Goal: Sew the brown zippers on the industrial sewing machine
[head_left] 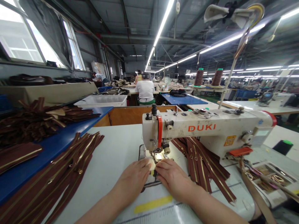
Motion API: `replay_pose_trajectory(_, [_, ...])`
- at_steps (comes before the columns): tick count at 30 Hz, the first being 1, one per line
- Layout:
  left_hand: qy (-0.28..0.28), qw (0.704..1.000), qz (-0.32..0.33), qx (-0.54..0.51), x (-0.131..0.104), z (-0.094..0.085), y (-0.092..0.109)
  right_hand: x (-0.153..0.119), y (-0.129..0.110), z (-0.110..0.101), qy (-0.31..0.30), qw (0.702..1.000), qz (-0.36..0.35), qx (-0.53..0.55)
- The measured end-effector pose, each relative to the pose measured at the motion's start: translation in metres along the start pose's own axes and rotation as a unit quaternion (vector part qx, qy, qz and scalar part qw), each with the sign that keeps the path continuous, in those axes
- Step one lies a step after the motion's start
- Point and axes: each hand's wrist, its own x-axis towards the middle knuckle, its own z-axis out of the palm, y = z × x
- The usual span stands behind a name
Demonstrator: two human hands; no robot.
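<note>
The left hand and right hand met at the needle of the sewing machine, one on either side of it, with only a narrow gap between their fingertips. The fingers were bent and close together, pressed low at the plate; whether they pinched a small piece there, I could not tell.

The zips lay to both sides. The right bunch was just beside the right hand, clearly the nearer pairing: its far ends ran beneath the machine's arm, and its long axis slanted from there toward the near right corner of the table. The left bunch lay well apart from the left hand, along the table's left edge, its long axis running from the near left corner to the far left one, partly over the neighbouring blue table.
</note>
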Motion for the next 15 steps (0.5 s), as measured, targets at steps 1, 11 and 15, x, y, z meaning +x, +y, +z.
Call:
replay_pose_trajectory(1, [0.002, 1.000, 0.000, 0.000, 0.0001, -0.0004, 0.0004, -0.0002, 0.0002, 0.0001, 0.001, 1.000, -0.001, 0.000])
replay_pose_trajectory(11, [0.024, 1.000, 0.011, 0.001, 0.0018, 0.0047, -0.0020, -0.0008, -0.0010, -0.0001, 0.012, 1.000, -0.002, 0.006])
replay_pose_trajectory(15, [0.026, 1.000, 0.013, 0.008, -0.0030, -0.0004, -0.0001, -0.0011, -0.0006, -0.0001, 0.035, 0.999, -0.027, 0.001])
